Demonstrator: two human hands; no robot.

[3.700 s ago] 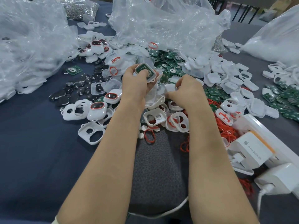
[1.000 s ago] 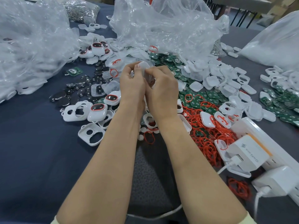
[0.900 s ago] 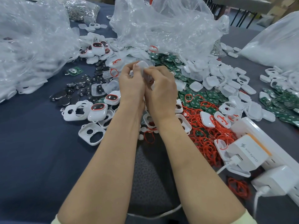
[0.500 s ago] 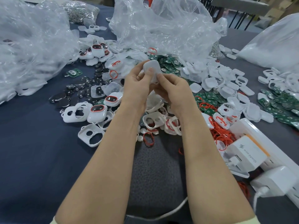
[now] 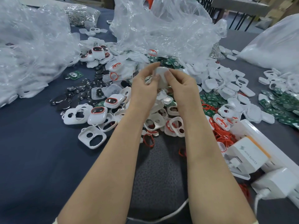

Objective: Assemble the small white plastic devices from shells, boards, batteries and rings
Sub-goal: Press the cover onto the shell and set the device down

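- We are holding both hands up over the middle of the bench [image 5: 32, 151], just beyond the heap of open shells [image 5: 92, 139].
- We are pinching the white device [image 5: 161, 78] between them. The left hand [image 5: 143, 88] is gripping its left edge and the right hand [image 5: 182, 89] is thumbing its right edge, so neither is nearer.
- Its long axis seems to be running near to far, tilted up, with the plain back facing us.
- Our fingers are covering its lower half, so we cannot tell whether the seam is closing.
- Farther off, green boards [image 5: 212, 101] and clear bags [image 5: 161, 29] are lying.
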